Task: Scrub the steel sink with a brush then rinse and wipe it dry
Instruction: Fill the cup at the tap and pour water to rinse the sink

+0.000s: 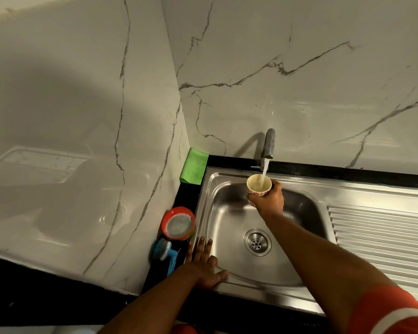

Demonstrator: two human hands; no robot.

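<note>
The steel sink (229, 220) sits in a black counter, with its drain (257, 242) near the middle. Water runs from the steel tap (268, 143) into a small cream cup (258, 185) with red flower marks, which my right hand (269, 198) grips over the basin. My left hand (204, 263) rests flat, fingers straight, on the sink's left rim. A blue scrub brush (165, 252) lies on the counter just left of that hand. A green cloth (195, 166) lies at the back left corner.
A round red tub (178, 223) with pale soap stands between the brush and the cloth. The ribbed steel drainboard (381, 237) stretches right of the basin. Marble-look walls (82, 116) close in the left and the back.
</note>
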